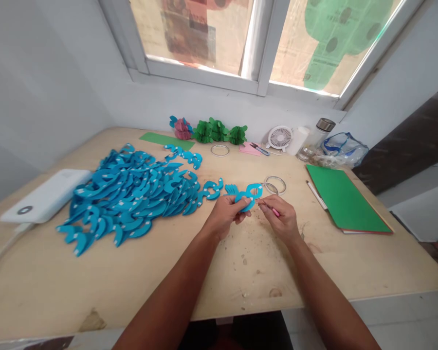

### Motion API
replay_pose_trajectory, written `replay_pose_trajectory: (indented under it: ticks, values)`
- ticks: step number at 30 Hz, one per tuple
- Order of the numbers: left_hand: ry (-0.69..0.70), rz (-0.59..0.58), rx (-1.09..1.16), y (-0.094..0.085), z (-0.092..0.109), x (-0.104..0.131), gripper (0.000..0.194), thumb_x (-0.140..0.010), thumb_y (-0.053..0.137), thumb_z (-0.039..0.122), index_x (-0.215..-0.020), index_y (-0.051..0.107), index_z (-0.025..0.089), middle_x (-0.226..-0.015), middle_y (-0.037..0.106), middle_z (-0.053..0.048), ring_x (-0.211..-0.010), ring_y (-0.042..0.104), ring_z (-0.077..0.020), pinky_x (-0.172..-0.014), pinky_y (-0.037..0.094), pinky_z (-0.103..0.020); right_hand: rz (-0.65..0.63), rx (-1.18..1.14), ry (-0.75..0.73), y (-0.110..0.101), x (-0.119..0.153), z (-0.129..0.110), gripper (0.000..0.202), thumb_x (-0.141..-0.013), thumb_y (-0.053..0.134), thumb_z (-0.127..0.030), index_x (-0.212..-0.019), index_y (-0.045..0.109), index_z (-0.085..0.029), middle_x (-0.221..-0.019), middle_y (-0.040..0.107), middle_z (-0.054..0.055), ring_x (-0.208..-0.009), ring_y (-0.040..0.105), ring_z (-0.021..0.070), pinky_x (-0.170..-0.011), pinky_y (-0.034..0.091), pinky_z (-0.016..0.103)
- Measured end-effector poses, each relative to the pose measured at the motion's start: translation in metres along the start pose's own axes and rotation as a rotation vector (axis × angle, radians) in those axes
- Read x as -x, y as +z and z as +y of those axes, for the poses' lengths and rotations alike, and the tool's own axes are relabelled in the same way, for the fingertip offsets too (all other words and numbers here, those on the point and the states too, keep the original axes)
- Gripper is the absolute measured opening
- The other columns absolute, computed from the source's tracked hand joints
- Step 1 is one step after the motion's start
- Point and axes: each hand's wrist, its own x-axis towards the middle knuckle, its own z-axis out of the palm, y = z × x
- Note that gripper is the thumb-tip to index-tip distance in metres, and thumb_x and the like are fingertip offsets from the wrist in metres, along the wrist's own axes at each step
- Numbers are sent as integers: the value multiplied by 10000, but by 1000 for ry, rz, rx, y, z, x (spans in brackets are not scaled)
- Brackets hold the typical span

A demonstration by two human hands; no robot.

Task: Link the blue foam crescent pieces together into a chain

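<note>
My left hand [226, 214] pinches a curved blue paper cutout [248, 204] with small white patches on it. Close by on the right, my right hand [280, 218] is closed on a thin tool with a pink handle [275, 212]; its tip is at the cutout's edge, and I cannot tell whether they touch. Small blue paper pieces [231, 189] lie just beyond my left hand. To the left spreads a large heap of similar blue cutouts [142, 187], many with white patches. Two thin rings [276, 184], like narrow tape rolls, lie beyond my right hand.
At the back stand green folded-paper shapes [218, 130], a pink one [183, 128], a small fan [280, 138] and a bottle [319, 133]. A pair of scissors [260, 148] lies near them. Green sheets [346, 199] are at right, a white power bank [47, 194] at left.
</note>
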Motion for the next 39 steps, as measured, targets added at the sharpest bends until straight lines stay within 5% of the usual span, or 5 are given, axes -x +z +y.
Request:
replay_pose_trajectory:
  ticks: [9,33,39]
  values:
    - [115,82,-96,1,-3,-2,273,-637,686,380,-585,595,128,-466,551,4,-376,407,-61,-360,252,-194,28,55,-29,2,1,-1,169,-840,533,-210,-943,667,-195,-823,661,67,-752,608,162,-663,494,297]
    - [57,80,46,3,-2,-1,286,-607,725,374,-575,589,123,-498,562,-8,-443,492,-93,-430,391,-213,-46,436,-141,2,8,7,295,-837,509,-176,-1103,633,-209,-882,657,73,-723,619,142,-628,487,236]
    - [40,82,73,3,-1,0,289,-592,738,376,-609,616,115,-558,599,-26,-467,504,-93,-450,404,-218,-20,286,-65,6,8,6,290,-845,502,-197,-1101,636,-221,-871,654,71,-726,607,143,-633,489,250]
